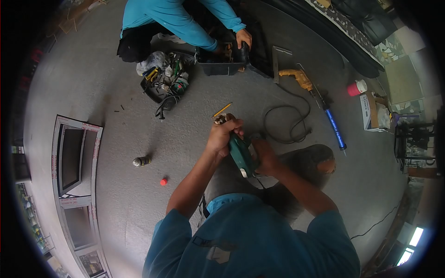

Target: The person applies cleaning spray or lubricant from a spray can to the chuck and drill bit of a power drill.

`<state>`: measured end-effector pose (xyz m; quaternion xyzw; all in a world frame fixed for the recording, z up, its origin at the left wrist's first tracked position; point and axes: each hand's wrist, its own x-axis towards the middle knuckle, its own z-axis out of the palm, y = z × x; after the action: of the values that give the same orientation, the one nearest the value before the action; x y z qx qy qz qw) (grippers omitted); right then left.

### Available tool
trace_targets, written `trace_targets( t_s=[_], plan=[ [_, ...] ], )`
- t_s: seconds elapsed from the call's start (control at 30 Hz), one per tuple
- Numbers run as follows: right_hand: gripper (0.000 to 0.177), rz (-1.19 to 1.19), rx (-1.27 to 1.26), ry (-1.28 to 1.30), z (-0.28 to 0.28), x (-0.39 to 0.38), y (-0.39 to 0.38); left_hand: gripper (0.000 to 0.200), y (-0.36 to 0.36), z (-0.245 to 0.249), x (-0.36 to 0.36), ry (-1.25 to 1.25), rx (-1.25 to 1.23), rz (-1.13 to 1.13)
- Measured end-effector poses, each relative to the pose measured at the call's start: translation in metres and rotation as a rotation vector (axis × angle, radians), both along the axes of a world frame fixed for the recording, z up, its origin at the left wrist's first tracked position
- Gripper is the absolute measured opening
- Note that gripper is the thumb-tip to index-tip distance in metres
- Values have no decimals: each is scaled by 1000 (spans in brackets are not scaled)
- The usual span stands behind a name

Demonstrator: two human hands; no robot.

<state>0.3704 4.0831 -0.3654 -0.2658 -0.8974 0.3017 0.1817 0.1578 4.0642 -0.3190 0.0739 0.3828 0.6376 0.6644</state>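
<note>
A green corded power tool (241,155) lies across my lap, held in both hands; its exact kind is hard to make out. My left hand (222,136) is closed around its front end, where a metallic part (220,119) shows past my fingers. My right hand (265,156) wraps the side of the body near the back and hides part of it. Just beyond my left hand, a thin yellow stick (222,110), like a pencil, is on the floor. A black cord (287,107) loops on the floor to the right.
Opposite me, a person's hand (243,38) rests on a black toolbox (222,68). Beside it lies a heap of tools (169,76). A yellow drill (296,76) and a blue tube (334,129) lie right. A spray can (141,161), red cap (163,182) and framed window (74,157) are left.
</note>
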Motion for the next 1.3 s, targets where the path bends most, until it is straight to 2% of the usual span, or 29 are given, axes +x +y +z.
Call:
trace_targets(
  t_s=[0.07, 0.13, 0.23, 0.37, 0.43, 0.57, 0.77, 0.83, 0.87, 0.93, 1.03, 1.17, 1.3],
  plan=[
    [72, 19, -17, -50, -6, 3, 2, 14, -1, 4, 1, 13, 9, -20],
    [78, 138, -57, -13, -9, 6, 3, 16, -4, 18, 4, -68, 24, -11],
    [83, 152, -36, 78, -6, 7, 2, 16, -9, 30, 5, -4, 111, -51],
    [86, 166, -84, 119, 34, -4, 2, 22, -16, 27, -5, -116, 198, -45],
    [84, 198, -174, 0, 47, -9, 2, 24, -16, 21, -10, -162, 275, -16],
    [82, 134, -307, -59, 53, -13, -4, 28, -15, 15, -12, -188, 188, 22],
    [80, 37, -258, 78, 44, -14, -6, 27, -6, 6, -15, -197, 173, 39],
    [79, 78, -238, 223, 38, -13, -3, 27, -6, 9, -13, -182, 157, 30],
    [79, 72, -237, 221, 38, -11, -2, 28, -5, 10, -13, -167, 143, 26],
    [82, 100, -195, 62, 45, -10, -2, 28, -4, 9, -10, -115, 119, 38],
    [85, 51, -129, 26, 39, -13, -5, 27, -7, 14, -7, -51, 84, 48],
    [87, 68, -58, 113, 13, -6, -6, 26, -9, 15, -5, -15, 98, 40],
    [87, 66, -88, 103, 18, -5, -5, 25, -9, 15, -3, -25, 88, 51]
  ],
)
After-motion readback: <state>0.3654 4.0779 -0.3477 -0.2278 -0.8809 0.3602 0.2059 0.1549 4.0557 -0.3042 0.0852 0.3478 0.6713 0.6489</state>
